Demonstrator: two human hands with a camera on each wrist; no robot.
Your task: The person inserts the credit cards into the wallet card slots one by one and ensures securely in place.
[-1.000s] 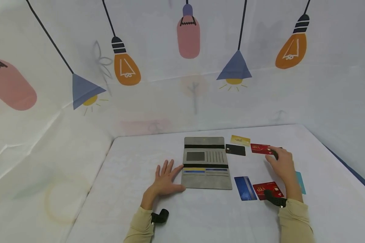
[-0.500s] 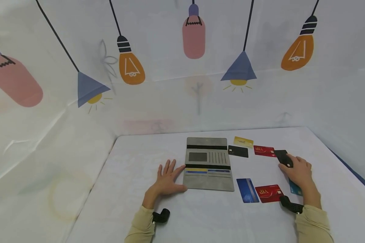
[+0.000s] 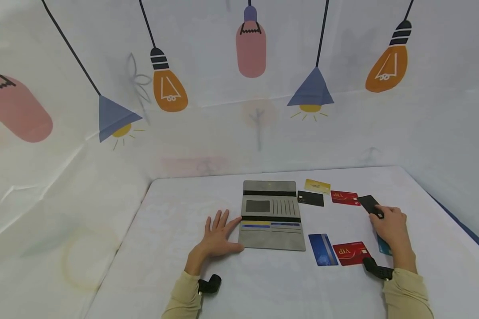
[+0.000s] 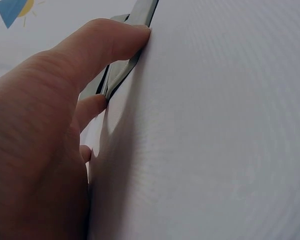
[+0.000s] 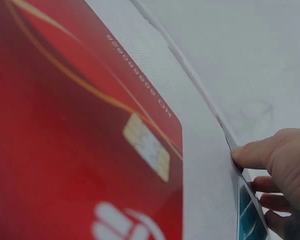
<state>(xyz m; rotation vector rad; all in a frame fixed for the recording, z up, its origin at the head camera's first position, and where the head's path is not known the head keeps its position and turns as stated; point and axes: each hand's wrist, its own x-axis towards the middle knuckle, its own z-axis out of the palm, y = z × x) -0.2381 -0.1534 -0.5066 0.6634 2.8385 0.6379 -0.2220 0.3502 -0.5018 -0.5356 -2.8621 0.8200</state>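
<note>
The grey folding wallet (image 3: 271, 241) lies spread flat, with several card edges showing in its slots. My left hand (image 3: 217, 239) rests beside it with fingers spread, forefinger and thumb at its left edge; the left wrist view shows the thumb against the wallet (image 4: 121, 70). At the right, my right hand (image 3: 393, 226) pinches the near end of a black card (image 3: 368, 203), whose far left corner meets a red VIP card (image 3: 344, 197). A teal card (image 3: 384, 246) is partly hidden under my right hand and forearm.
A yellow card (image 3: 317, 186) and another black card (image 3: 310, 198) lie right of the wallet's upper part. Nearer me are a blue card (image 3: 323, 250) and a second red VIP card (image 3: 351, 253), overlapped by the right wrist camera (image 3: 377, 268). White printed cloth walls enclose the table.
My right hand has moved right and nearer from the upper red VIP card, exposing the black card it holds; in the last half second the card turned slightly. My left hand stays put.
</note>
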